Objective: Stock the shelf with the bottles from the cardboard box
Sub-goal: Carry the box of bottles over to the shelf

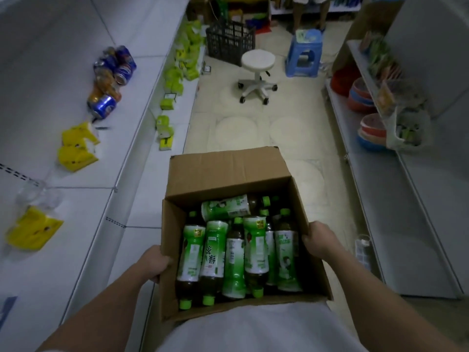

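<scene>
Long white metal shelf (76, 153) runs down the left of the aisle, near to far; mostly bare, with yellow packets (76, 151) and a cluster of blue and orange drink cans (111, 77) toward the far part. A second white shelf unit (380, 199) stands on the right.

Open brown cardboard box (228, 174) is carried at waist level, centre near, far flap standing up. Inside: green-labelled plastic bottles of dark tea with green caps (236, 250), most lying lengthwise, one crosswise at the far end. None on the shelf yet.

Left hand (154, 262) is clamped on the box's left wall, fingers curled round its near corner. Right hand (322, 240) grips the right wall, fingers hooked over the rim.

Judgement: step in hand is carrying the load to a stocking spot.
- Keep the box level; the loose bottles would likely roll and shift the weight.
- Support from beneath if the walls bow.
- Set it down on the bare near stretch of the left shelf or the floor beside it, then free one hand to lift bottles out.
</scene>
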Available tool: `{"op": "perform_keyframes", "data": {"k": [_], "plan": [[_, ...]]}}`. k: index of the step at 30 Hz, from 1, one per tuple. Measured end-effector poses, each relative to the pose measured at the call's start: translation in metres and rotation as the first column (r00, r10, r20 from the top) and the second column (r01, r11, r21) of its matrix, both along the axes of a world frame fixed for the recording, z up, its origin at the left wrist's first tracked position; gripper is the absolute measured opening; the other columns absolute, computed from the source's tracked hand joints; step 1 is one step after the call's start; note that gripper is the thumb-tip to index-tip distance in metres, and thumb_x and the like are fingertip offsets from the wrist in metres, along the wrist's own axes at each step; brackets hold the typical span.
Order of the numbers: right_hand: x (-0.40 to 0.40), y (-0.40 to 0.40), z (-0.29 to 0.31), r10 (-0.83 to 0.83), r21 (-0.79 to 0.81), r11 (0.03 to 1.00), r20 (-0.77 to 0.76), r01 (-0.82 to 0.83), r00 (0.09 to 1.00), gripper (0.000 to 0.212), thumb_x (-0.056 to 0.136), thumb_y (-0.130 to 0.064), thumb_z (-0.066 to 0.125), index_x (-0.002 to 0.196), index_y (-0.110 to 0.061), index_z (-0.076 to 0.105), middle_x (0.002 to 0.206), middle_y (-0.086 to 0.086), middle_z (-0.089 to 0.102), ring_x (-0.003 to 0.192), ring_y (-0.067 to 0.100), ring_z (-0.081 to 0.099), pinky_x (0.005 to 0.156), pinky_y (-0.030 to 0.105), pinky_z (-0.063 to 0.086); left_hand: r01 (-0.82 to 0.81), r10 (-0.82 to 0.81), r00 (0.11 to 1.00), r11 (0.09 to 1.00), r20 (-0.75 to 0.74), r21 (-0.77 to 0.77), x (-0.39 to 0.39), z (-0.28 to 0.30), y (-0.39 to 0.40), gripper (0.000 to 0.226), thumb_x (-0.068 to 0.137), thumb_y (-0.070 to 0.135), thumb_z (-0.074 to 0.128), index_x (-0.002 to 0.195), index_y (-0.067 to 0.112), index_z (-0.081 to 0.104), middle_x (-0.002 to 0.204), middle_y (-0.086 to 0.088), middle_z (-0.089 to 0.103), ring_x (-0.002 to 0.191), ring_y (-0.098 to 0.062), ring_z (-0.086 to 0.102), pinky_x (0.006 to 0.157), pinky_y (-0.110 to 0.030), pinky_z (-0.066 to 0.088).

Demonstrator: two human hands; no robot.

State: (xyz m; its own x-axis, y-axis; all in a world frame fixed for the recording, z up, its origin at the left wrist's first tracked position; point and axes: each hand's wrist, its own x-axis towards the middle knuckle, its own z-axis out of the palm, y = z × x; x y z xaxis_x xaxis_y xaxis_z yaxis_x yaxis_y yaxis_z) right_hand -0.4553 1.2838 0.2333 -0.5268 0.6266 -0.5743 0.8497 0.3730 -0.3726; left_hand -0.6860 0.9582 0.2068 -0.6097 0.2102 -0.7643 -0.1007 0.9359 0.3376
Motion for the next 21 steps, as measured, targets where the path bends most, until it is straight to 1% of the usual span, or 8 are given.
{"op": "perform_keyframes", "data": {"k": [2,4,6,8,11,14,19,21], "plan": [[-0.028,0.046,0.006,0.033,-0.006,0.999,-0.017,-0.033,0.999,0.024,0.090,-0.013,0.051,0.105,0.002,0.063,0.104,0.021,0.067,0.095,0.037,0.065,0.082,0.044,0.056,-0.052,0.052,0.998,0.999,-0.030,0.013,-0.018,0.013,0.037,0.016,0.087,0.008,0.057,0.101,0.003,0.062,0.087,-0.021,0.070,0.068,-0.031,0.069,0.053,-0.036,0.059],[-0.051,0.089,0.012,0.050,-0.011,0.999,-0.022,-0.050,0.998,0.022,0.090,-0.013,0.051,0.102,0.001,0.063,0.100,0.020,0.068,0.091,0.035,0.065,0.077,0.039,0.056,-0.078,0.080,0.995,0.996,-0.067,0.034,-0.041,0.025,0.077,0.012,0.085,0.007,0.058,0.096,0.006,0.061,0.087,-0.021,0.070,0.071,-0.033,0.070,0.057,-0.041,0.060],[-0.074,0.129,0.019,0.078,-0.006,0.997,-0.023,-0.078,0.997,0.019,0.089,-0.012,0.052,0.096,0.002,0.063,0.093,0.018,0.066,0.088,0.036,0.065,0.066,0.032,0.050,-0.088,0.093,0.990,0.995,-0.109,0.051,-0.063,0.035,0.114,0.009,0.084,0.007,0.058,0.092,0.005,0.062,0.086,-0.020,0.069,0.071,-0.034,0.069,0.055,-0.039,0.060],[-0.099,0.166,0.026,0.105,0.000,0.994,-0.032,-0.105,0.994,0.011,0.089,-0.011,0.053,0.087,-0.002,0.060,0.084,0.016,0.061,0.085,0.036,0.066,0.062,0.028,0.043,-0.087,0.094,0.989,0.994,-0.115,0.068,-0.084,0.042,0.147,0.011,0.084,0.007,0.058,0.093,0.003,0.063,0.083,-0.019,0.068,0.065,-0.030,0.067,0.049,-0.034,0.058],[-0.138,0.214,0.030,0.128,0.002,0.992,-0.035,-0.128,0.991,0.009,0.088,-0.011,0.054,0.086,-0.004,0.059,0.084,0.016,0.062,0.085,0.035,0.065,0.062,0.029,0.043,-0.113,0.121,0.987,0.990,-0.106,0.081,-0.115,0.041,0.191,0.013,0.085,0.006,0.057,0.097,0.001,0.061,0.089,-0.023,0.068,0.066,-0.032,0.067,0.047,-0.035,0.058],[-0.178,0.253,0.026,0.134,0.003,0.991,-0.015,-0.134,0.991,0.012,0.088,-0.011,0.054,0.092,-0.003,0.062,0.088,0.016,0.065,0.084,0.033,0.065,0.063,0.030,0.046,-0.130,0.136,0.986,0.989,-0.093,0.076,-0.149,0.027,0.227,0.016,0.085,0.006,0.059,0.100,-0.001,0.062,0.095,-0.024,0.068,0.076,-0.037,0.069,0.056,-0.042,0.060],[-0.263,0.319,0.015,0.107,0.007,0.994,0.011,-0.107,0.994,0.010,0.088,-0.010,0.055,0.091,-0.004,0.062,0.087,0.014,0.065,0.082,0.031,0.065,0.059,0.029,0.047,-0.083,0.091,0.992,0.993,-0.089,0.089,-0.250,0.004,0.298,0.015,0.085,0.010,0.061,0.099,0.005,0.062,0.096,-0.020,0.066,0.078,-0.034,0.067,0.055,-0.036,0.058],[-0.307,0.350,0.015,0.078,0.041,0.996,0.004,-0.078,0.997,0.010,0.088,-0.011,0.055,0.092,-0.005,0.062,0.087,0.012,0.064,0.083,0.030,0.064,0.059,0.029,0.047,-0.071,0.080,0.993,0.992,-0.083,0.109,-0.299,-0.004,0.331,0.014,0.083,0.010,0.062,0.096,0.004,0.063,0.092,-0.021,0.067,0.074,-0.035,0.068,0.049,-0.034,0.057]]}}
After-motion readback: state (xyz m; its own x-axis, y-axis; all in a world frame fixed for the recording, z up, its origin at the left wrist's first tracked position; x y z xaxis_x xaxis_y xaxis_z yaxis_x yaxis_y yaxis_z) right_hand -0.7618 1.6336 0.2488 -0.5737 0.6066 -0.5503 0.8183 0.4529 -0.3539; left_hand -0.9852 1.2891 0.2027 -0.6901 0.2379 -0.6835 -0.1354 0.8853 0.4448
